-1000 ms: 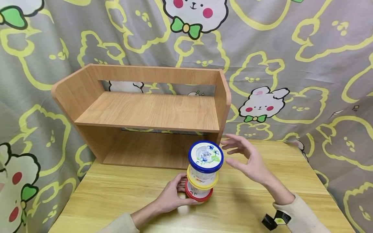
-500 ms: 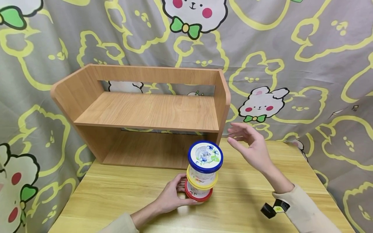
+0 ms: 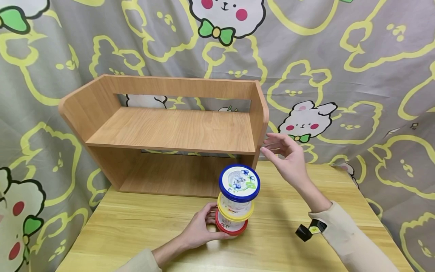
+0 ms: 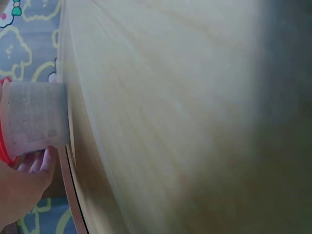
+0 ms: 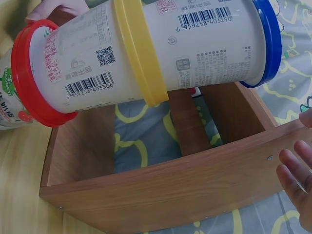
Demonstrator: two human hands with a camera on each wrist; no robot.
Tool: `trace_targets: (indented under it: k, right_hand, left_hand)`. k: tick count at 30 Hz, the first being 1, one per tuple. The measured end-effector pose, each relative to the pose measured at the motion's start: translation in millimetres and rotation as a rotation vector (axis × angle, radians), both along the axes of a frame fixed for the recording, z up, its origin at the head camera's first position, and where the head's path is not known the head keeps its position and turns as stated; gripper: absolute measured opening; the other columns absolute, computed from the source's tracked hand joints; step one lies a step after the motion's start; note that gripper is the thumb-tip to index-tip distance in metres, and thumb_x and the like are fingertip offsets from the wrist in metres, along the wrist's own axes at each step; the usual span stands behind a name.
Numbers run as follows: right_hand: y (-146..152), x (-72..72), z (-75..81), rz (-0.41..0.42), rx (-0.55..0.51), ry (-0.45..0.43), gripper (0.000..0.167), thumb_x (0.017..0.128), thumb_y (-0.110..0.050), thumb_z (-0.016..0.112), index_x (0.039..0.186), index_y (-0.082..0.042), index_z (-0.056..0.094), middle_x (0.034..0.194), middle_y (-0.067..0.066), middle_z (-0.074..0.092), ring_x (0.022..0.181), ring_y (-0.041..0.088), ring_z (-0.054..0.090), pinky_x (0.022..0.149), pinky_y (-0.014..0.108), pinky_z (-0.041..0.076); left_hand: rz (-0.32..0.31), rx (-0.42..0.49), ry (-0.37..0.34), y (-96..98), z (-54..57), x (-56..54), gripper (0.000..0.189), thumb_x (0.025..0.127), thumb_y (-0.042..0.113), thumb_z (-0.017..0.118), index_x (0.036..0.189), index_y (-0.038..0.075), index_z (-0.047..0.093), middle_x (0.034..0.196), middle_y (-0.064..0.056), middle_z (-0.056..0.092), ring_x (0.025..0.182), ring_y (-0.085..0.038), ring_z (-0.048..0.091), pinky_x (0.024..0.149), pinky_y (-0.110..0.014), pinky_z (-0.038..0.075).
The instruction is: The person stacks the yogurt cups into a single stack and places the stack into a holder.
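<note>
Three round plastic tubs stand stacked on the table: a red-lidded tub at the bottom, a yellow-lidded tub in the middle and a blue-lidded tub on top. My left hand grips the bottom tub low down, thumb in front and fingers on its left side. In the left wrist view, fingertips of that hand touch the tub's wall. Off to the stack's right, my right hand is raised with loosely bent fingers, holding nothing. It is near the shelf's right side panel; contact with it cannot be told.
A two-tier wooden shelf stands on the table just behind the stack. The wooden table extends to both sides. A patterned curtain surrounds the table at the back and sides. A black device sits on my right wrist.
My right hand has moved up and away from the blue lid, toward the shelf's right side panel. The left hand and the stack have stayed in place.
</note>
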State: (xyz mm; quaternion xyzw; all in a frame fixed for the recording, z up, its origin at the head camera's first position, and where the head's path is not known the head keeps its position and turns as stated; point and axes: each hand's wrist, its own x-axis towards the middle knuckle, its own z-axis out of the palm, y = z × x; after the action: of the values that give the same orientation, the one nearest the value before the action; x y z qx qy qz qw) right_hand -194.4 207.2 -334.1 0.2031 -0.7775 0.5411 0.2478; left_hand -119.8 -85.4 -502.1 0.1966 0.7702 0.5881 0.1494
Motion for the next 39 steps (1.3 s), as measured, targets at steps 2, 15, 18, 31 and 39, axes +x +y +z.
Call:
trace_targets:
  k: [2, 15, 18, 31, 39]
  right_hand:
    - [-1.4, -1.0, -0.2, -0.002, -0.002, -0.001, 0.041, 0.092, 0.003, 0.077, 0.131, 0.000, 0.066, 0.107, -0.012, 0.071, 0.093, -0.001, 0.070, 0.084, 0.012, 0.059]
    - [-5.5, -5.4, -1.6, -0.040, 0.022, 0.008, 0.042, 0.090, 0.003, 0.079, 0.130, 0.002, 0.066, 0.105, -0.023, 0.068, 0.090, -0.004, 0.070, 0.082, 0.011, 0.059]
    - [-7.0, -6.7, -1.2, -0.045, 0.020, 0.007, 0.043, 0.090, 0.003, 0.079, 0.130, 0.004, 0.065, 0.105, -0.024, 0.067, 0.089, -0.006, 0.070, 0.082, 0.010, 0.059]
    - [-9.4, -8.8, -0.7, -0.046, 0.021, 0.008, 0.043, 0.089, 0.004, 0.079, 0.130, 0.005, 0.064, 0.111, 0.001, 0.073, 0.089, -0.007, 0.069, 0.082, 0.010, 0.059]
    - [-10.0, -7.4, -0.2, -0.052, 0.023, 0.005, 0.044, 0.090, 0.004, 0.079, 0.131, 0.005, 0.064, 0.112, 0.015, 0.073, 0.089, -0.007, 0.068, 0.082, 0.010, 0.059]
  left_hand:
    - [-0.001, 0.003, 0.003, 0.5, -0.4, -0.1, 0.085, 0.081, 0.022, 0.093, 0.150, 0.008, 0.046, 0.140, -0.013, 0.063, 0.116, -0.010, 0.068, 0.102, -0.021, 0.059]
    - [-0.005, -0.006, 0.008, 2.2, -0.1, -1.0, 0.088, 0.080, 0.022, 0.094, 0.151, 0.007, 0.044, 0.141, -0.013, 0.062, 0.119, -0.015, 0.068, 0.104, -0.022, 0.058]
    - [-0.008, 0.003, 0.006, 2.4, 0.7, -1.6, 0.090, 0.079, 0.022, 0.094, 0.151, 0.008, 0.043, 0.141, -0.012, 0.062, 0.121, -0.018, 0.067, 0.105, -0.023, 0.058]
    - [-0.010, -0.045, -0.001, 5.6, 3.1, -4.3, 0.088, 0.076, 0.027, 0.097, 0.147, 0.014, 0.046, 0.139, -0.008, 0.064, 0.125, -0.022, 0.067, 0.107, -0.029, 0.057]
    - [-0.018, -0.034, -0.022, 7.7, 3.8, -6.4, 0.089, 0.074, 0.022, 0.098, 0.146, 0.014, 0.046, 0.138, -0.007, 0.065, 0.125, -0.022, 0.067, 0.108, -0.030, 0.056]
